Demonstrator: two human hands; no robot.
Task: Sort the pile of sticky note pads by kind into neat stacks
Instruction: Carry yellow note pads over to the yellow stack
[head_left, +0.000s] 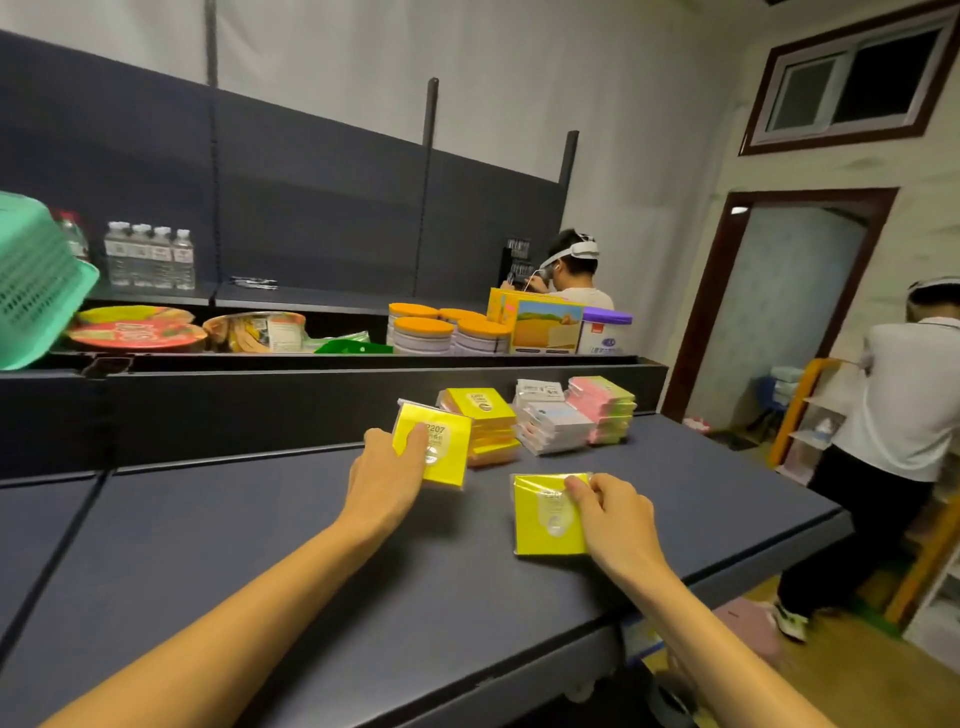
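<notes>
My left hand grips a wrapped yellow sticky note pad, held tilted just left of a yellow and orange stack on the dark shelf. My right hand pinches a second yellow pad by its right edge, low over the shelf near the front. Behind stand a white and pale blue stack and a pink and green stack.
The shelf's front edge drops to the floor on the right. A person in white stands right of the shelf; another is behind it. Bowls, orange-lidded tubs, boxes, water bottles and a green basket fill the shelves behind.
</notes>
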